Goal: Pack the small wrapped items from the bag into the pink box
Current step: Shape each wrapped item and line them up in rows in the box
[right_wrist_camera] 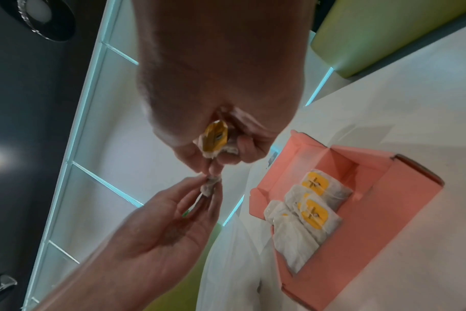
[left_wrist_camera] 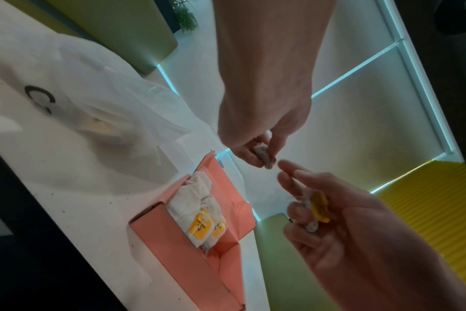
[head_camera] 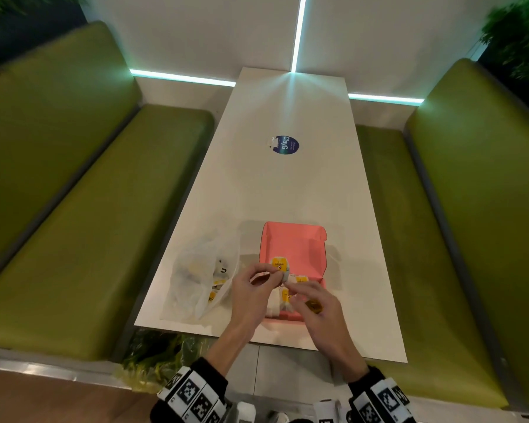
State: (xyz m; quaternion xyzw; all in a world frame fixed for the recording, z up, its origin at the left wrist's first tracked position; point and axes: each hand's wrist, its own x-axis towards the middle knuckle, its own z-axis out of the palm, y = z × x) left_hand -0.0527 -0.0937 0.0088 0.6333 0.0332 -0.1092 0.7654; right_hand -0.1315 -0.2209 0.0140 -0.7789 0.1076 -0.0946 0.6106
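Note:
The pink box (head_camera: 290, 242) stands open near the table's front edge, with three white packets with yellow labels (right_wrist_camera: 313, 214) lying inside. Left of it lies the translucent white bag (head_camera: 199, 279), with more packets showing through. Both hands hover above the box's front. My left hand (left_wrist_camera: 262, 153) pinches a small grey-white wrapped item (left_wrist_camera: 265, 161) at its fingertips. My right hand (right_wrist_camera: 218, 155) curls around a yellow-labelled wrapped item (right_wrist_camera: 214, 138) in its palm. Its extended fingertips (left_wrist_camera: 286, 165) reach close to the left hand's item.
The white table (head_camera: 287, 184) is long and narrow, with a round blue sticker (head_camera: 284, 145) at mid-length. Green padded benches (head_camera: 89, 224) flank it on both sides. A bag of leafy greens (head_camera: 159, 358) sits on the floor below the table's front left corner.

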